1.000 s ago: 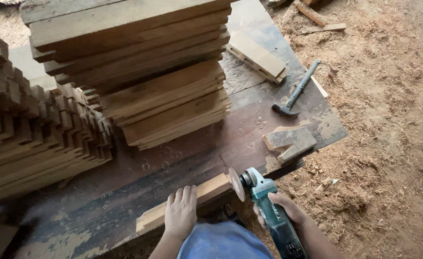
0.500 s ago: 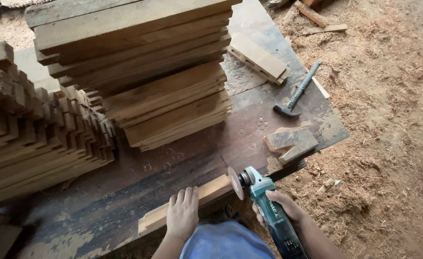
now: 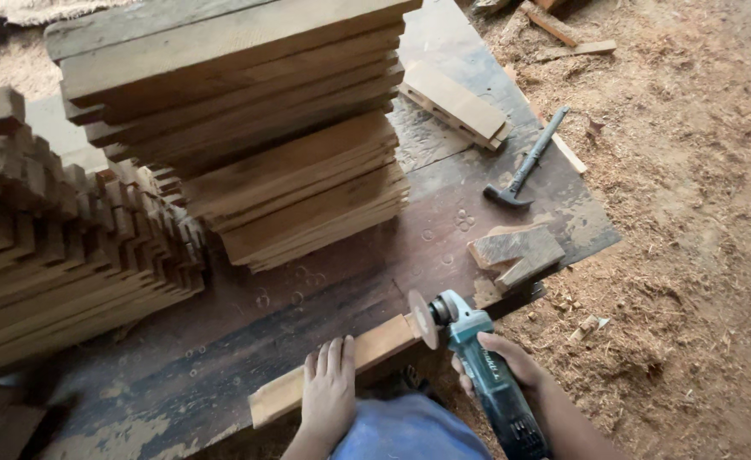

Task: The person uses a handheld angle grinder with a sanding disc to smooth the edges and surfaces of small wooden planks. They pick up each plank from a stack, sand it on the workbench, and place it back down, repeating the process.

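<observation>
Wood strip [image 3: 354,362] lies along the near edge of the dark work board [image 3: 341,281], its right end meeting the sanding disc [image 3: 419,319] of a teal angle grinder [image 3: 486,379]. It looks stiff, dry and fairly light, likely to skid or chatter under the disc unless pressed down, so the flat top face near the middle seems the sound place to hold it. The left hand [image 3: 329,396] rests there palm down, fingers [image 3: 329,358] straight and close together, pinning rather than gripping. The right hand [image 3: 503,362] is wrapped shut around the grinder body. Stacked planks [image 3: 248,119] fill the far side of the board, more stepped stacks [image 3: 60,247] sit at the left edge, and a hammer [image 3: 524,166] and a wood offcut [image 3: 516,251] lie towards the right edge, above sawdust-covered ground [image 3: 690,255].
</observation>
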